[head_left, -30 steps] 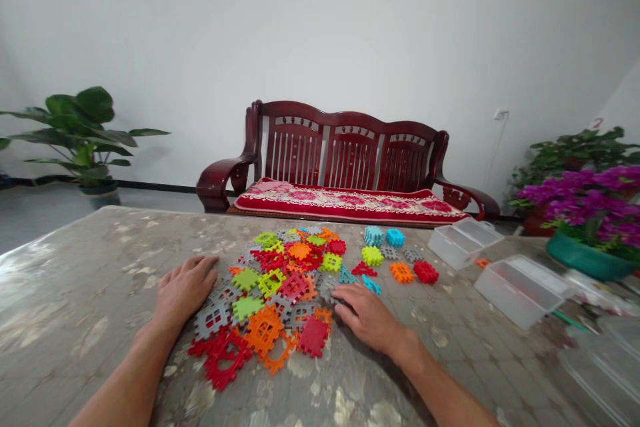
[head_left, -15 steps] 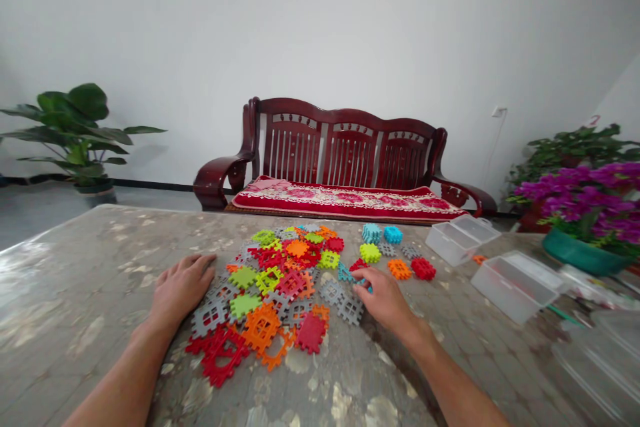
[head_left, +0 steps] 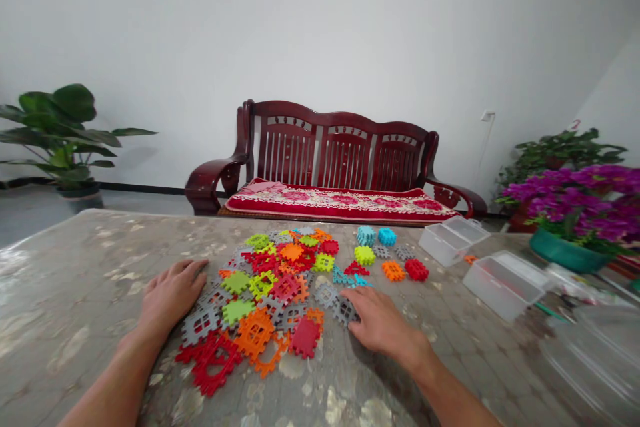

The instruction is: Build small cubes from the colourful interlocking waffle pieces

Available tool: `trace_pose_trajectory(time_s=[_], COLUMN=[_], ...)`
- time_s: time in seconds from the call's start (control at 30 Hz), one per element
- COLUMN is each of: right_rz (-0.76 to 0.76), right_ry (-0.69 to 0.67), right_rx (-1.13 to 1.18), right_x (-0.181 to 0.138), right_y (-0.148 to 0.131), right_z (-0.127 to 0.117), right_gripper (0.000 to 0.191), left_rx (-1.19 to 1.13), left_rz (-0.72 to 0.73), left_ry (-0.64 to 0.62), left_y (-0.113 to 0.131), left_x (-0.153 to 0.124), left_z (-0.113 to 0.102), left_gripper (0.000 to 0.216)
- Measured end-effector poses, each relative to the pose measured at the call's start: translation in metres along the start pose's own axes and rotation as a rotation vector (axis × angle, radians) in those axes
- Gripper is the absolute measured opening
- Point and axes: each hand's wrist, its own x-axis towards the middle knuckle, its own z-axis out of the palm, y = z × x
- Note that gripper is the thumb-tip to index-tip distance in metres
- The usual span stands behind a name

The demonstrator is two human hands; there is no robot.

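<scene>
My left hand (head_left: 175,287) lies flat on the table at the left edge of a loose pile of plastic interlocking tiles, its fingers stretched forward. Closest to it are grey tiles (head_left: 201,323) with square holes. On the other side of the pile, my right hand (head_left: 380,320) has its thumb and forefinger around the right edge of a grey tile (head_left: 344,311). Its other fingers are partly hidden behind the hand's back. Just beyond those fingers are a light blue tile (head_left: 359,280), a blue triangular tile (head_left: 340,275) and a red triangular tile (head_left: 357,268).
Sorted small stacks, including blue (head_left: 367,235), lime (head_left: 365,255), orange (head_left: 393,271) and red (head_left: 417,269), stand right of the pile. Farther right are two clear plastic boxes (head_left: 503,290) and a teal pot (head_left: 565,250) of purple flowers. A wooden bench (head_left: 210,180) stands behind the table.
My right hand has come back toward me from the light blue and red tiles to the grey tile. The light blue tile lies uncovered. My left hand stays by the pile.
</scene>
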Motion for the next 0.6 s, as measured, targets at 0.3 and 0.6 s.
trace_pose_trajectory(time_s=[0.3,0.6], right_rz=[0.142,0.659], right_ry=[0.271,0.36], right_rx=[0.176,0.098], right_x=[0.021,0.074], right_y=[0.041,0.136], right_z=[-0.01,-0.039], right_gripper=[0.057,0.05], left_rx=[0.023,-0.006], left_rz=[-0.031,-0.021], left_ry=[-0.051,-0.056], left_y=[-0.001,0.001], left_x=[0.003,0.0], left_z=[0.001,-0.003], left_gripper=[0.049,0.049])
